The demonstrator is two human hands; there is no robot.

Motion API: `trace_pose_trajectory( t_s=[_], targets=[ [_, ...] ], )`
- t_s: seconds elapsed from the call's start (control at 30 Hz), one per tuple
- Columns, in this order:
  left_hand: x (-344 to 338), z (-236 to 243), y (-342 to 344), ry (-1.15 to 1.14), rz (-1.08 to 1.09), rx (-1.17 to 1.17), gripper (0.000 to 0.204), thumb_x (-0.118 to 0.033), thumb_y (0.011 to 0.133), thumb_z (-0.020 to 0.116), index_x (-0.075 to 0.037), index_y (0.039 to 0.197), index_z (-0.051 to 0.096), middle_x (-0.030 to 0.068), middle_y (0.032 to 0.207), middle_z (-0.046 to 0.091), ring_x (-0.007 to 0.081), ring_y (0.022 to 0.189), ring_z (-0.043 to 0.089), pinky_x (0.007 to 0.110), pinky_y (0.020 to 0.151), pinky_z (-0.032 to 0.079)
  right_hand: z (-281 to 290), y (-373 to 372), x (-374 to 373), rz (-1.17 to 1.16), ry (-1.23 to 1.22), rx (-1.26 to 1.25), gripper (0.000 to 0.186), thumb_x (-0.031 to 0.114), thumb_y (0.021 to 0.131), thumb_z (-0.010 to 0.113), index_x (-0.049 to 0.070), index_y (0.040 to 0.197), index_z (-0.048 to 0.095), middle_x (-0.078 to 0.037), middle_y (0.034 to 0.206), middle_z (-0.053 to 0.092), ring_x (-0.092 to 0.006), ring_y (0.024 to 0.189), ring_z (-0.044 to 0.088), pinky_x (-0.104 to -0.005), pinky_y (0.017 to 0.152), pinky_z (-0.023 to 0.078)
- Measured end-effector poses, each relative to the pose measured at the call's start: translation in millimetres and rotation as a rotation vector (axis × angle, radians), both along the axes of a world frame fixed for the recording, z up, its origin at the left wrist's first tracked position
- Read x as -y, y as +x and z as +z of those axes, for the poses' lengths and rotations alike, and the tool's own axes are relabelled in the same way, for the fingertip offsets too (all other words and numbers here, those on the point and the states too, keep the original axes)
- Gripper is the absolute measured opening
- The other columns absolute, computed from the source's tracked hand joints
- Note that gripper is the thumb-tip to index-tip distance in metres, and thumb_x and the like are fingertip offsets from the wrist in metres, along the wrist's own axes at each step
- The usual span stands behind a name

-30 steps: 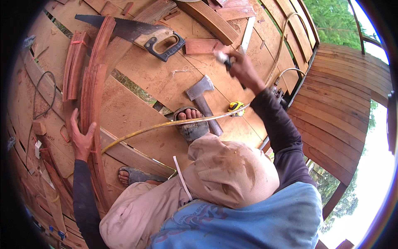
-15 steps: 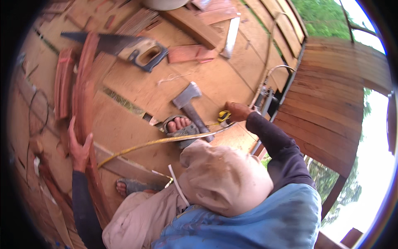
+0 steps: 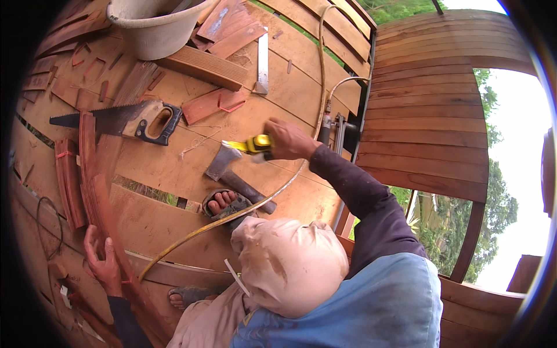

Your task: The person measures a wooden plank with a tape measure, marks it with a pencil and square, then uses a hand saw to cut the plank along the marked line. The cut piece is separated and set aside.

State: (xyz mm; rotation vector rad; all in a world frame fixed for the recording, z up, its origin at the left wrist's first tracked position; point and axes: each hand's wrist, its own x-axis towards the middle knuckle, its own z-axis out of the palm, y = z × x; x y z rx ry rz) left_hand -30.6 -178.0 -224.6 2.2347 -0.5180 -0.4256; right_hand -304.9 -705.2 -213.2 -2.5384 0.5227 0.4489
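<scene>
My right hand (image 3: 292, 139) is closed around a yellow-and-black tape measure (image 3: 259, 144), held above the floor. A short length of its yellow blade sticks out to the left, the tip just over the head of a hatchet (image 3: 219, 162). That hatchet lies on the boards beside my sandalled foot (image 3: 223, 203). On the left, my left hand (image 3: 103, 262) rests against long reddish wood strips (image 3: 100, 200), its fingers and thumb apart. A shorter bundle of strips (image 3: 68, 180) lies alongside them. Past the strips' far end lies a handsaw (image 3: 130, 120) with a wood-and-black handle.
A pale bucket (image 3: 154, 29) stands at the back by a thick timber (image 3: 203, 66). Wood offcuts (image 3: 212, 106) and a metal square (image 3: 262, 61) lie nearby. A yellow hose (image 3: 191, 236) crosses the plank floor, which has gaps (image 3: 148, 190). A slatted wooden wall (image 3: 429, 122) rises at right.
My right hand has lifted the tape measure and moved it left, toward the hatchet head, and more blade shows. My left hand has slid nearer along the strips. The view has shifted too.
</scene>
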Motion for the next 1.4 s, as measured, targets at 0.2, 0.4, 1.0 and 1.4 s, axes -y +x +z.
trace_pose_trajectory(
  t_s=[0.2, 0.4, 1.0, 1.4],
  targets=[
    [70.7, 36.7, -53.6, -0.304, -0.086, -0.632, 0.048, -0.024, 0.101, 0.066, 0.002, 0.139, 0.052, 0.0107, 0.123, 0.063, 0.0180, 0.114, 0.060, 0.033, 0.099, 0.049, 19.6, 110.4, -109.9, 0.051, 0.684, 0.208, 0.063, 0.035, 0.075, 0.086, -0.003, 0.118, 0.060, -0.023, 0.108, 0.067, -0.0355, 0.102, 0.067, -0.0448, 0.087, 0.053],
    [62.9, 40.7, -72.0, -0.464, 0.054, -0.541, 0.051, -0.031, 0.106, 0.058, 0.003, 0.143, 0.047, 0.0111, 0.129, 0.059, 0.0203, 0.118, 0.059, 0.037, 0.101, 0.048, 0.0, 155.1, -220.1, 0.300, 0.751, 0.447, 0.054, 0.028, 0.070, 0.082, 0.001, 0.109, 0.056, -0.023, 0.100, 0.064, -0.0440, 0.095, 0.063, -0.0499, 0.081, 0.051],
    [-7.7, 39.6, -66.1, -0.018, -0.036, -0.225, 0.020, -0.012, 0.103, 0.060, 0.003, 0.116, 0.060, 0.0122, 0.113, 0.059, 0.0201, 0.104, 0.056, 0.034, 0.090, 0.046, 12.9, 151.0, -268.8, 0.386, 1.137, 0.248, 0.068, 0.042, 0.079, 0.082, 0.004, 0.131, 0.061, -0.020, 0.115, 0.071, -0.0370, 0.108, 0.067, -0.0446, 0.094, 0.051],
    [-41.3, 104.2, -45.7, -0.611, 0.451, -0.315, 0.028, -0.029, 0.098, 0.070, -0.001, 0.092, 0.067, 0.0033, 0.074, 0.065, 0.0100, 0.058, 0.059, 0.024, 0.052, 0.047, 92.1, 242.2, -291.7, 1.008, 0.395, 0.307, 0.080, 0.056, 0.079, 0.080, 0.006, 0.138, 0.058, -0.022, 0.115, 0.069, -0.0416, 0.103, 0.068, -0.0491, 0.088, 0.054]
  ],
)
